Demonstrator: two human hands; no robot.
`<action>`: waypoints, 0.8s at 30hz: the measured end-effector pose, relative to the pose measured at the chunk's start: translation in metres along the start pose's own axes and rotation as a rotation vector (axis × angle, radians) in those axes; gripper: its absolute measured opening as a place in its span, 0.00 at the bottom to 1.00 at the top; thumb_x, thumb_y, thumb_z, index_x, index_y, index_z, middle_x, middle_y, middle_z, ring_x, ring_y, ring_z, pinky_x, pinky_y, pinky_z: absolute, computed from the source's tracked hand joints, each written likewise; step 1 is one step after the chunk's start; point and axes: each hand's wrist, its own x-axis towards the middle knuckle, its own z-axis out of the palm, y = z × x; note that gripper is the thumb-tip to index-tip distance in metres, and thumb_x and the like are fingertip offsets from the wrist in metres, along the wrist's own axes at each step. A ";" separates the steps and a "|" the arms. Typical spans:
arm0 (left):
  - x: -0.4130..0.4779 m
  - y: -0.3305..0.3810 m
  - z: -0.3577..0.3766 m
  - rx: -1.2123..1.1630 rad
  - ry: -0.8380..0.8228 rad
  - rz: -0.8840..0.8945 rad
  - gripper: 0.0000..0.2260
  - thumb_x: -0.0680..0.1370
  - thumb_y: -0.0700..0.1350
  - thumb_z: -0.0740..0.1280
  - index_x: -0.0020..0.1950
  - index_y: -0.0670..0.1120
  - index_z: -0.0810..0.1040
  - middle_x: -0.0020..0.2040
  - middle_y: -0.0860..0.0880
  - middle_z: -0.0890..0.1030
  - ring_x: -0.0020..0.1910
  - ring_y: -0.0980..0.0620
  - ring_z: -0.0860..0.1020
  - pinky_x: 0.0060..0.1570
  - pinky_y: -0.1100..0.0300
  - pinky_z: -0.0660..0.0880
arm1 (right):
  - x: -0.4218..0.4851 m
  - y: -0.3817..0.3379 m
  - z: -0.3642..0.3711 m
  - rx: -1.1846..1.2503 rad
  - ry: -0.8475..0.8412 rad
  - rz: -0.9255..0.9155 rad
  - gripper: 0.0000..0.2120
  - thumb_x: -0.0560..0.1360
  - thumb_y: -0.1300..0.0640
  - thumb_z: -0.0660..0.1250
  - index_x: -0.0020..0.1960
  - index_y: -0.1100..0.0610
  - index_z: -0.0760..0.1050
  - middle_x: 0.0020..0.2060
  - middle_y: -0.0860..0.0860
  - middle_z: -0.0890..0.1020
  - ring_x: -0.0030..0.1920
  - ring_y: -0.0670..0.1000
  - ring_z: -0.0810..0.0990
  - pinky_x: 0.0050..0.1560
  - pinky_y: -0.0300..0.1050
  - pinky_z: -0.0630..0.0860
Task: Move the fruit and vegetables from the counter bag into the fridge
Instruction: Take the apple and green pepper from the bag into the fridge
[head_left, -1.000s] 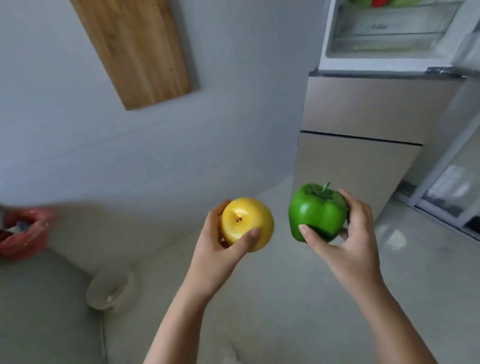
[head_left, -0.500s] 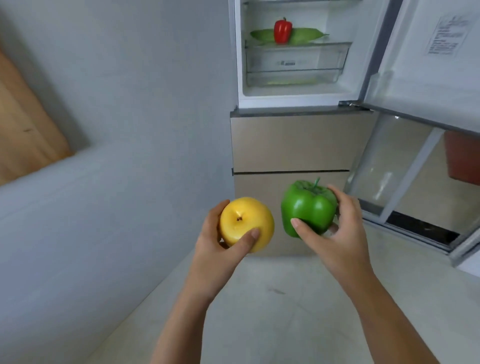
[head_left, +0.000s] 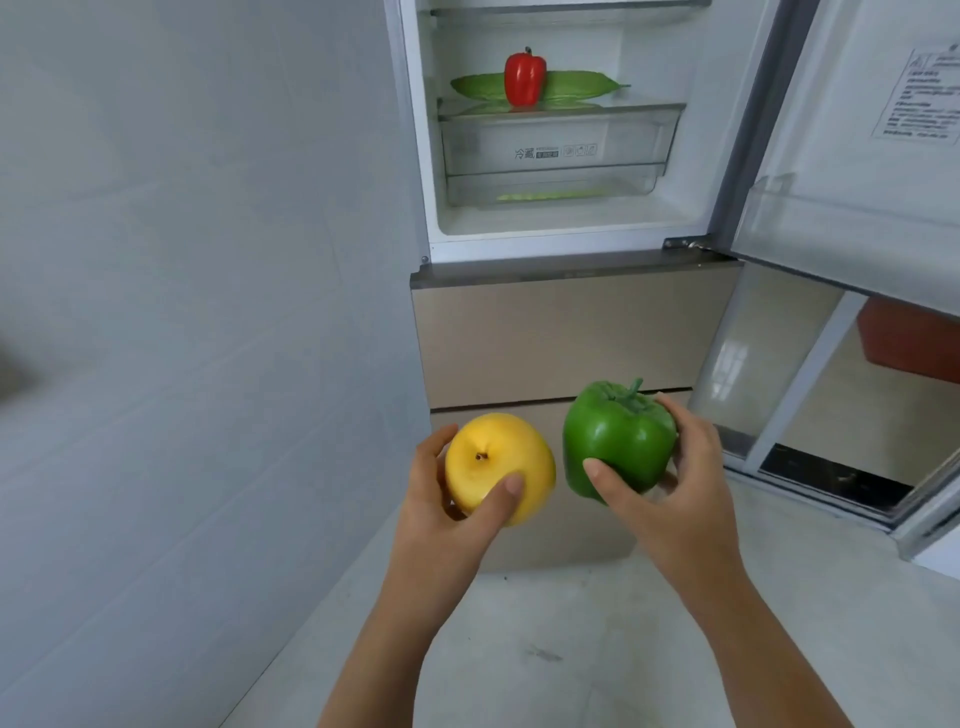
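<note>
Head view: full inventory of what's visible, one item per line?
Red pepper: 1, red, upright on the fridge shelf above the drawers.
Leafy vegetable: 1, green, lying on that shelf behind the red pepper.
Clear drawers: 2, transparent, stacked below the shelf; something green shows in the lower one.
Fridge: 1, white inside, beige lower fronts, upper compartment open.
Fridge door: 1, white, swung open at right, label on it.
Wall: 1, grey, at left.
Floor: 1, light grey.
Yellow fruit: 1, yellow, in the left hand's grip.
Green pepper: 1, green, in the right hand's grip.
Left hand: 1, below the fridge opening.
Right hand: 1, beside the left.
</note>
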 end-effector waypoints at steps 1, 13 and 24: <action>0.013 -0.001 0.008 0.002 -0.006 0.001 0.31 0.57 0.64 0.68 0.59 0.59 0.68 0.55 0.57 0.75 0.46 0.64 0.76 0.39 0.69 0.74 | 0.012 0.007 -0.001 -0.003 0.007 0.011 0.34 0.63 0.59 0.76 0.63 0.48 0.64 0.54 0.41 0.68 0.55 0.44 0.72 0.49 0.35 0.73; 0.190 0.024 0.108 0.076 0.063 0.174 0.28 0.58 0.62 0.70 0.56 0.60 0.69 0.52 0.60 0.76 0.49 0.61 0.76 0.45 0.61 0.76 | 0.213 0.062 -0.030 0.034 0.022 -0.047 0.34 0.63 0.59 0.76 0.62 0.45 0.63 0.52 0.35 0.66 0.53 0.37 0.72 0.50 0.36 0.72; 0.316 0.063 0.139 0.025 0.154 0.315 0.24 0.61 0.55 0.72 0.56 0.61 0.69 0.51 0.61 0.75 0.46 0.69 0.75 0.38 0.74 0.72 | 0.357 0.074 -0.017 0.040 -0.027 -0.104 0.39 0.63 0.55 0.76 0.68 0.47 0.62 0.63 0.47 0.70 0.57 0.44 0.73 0.50 0.31 0.71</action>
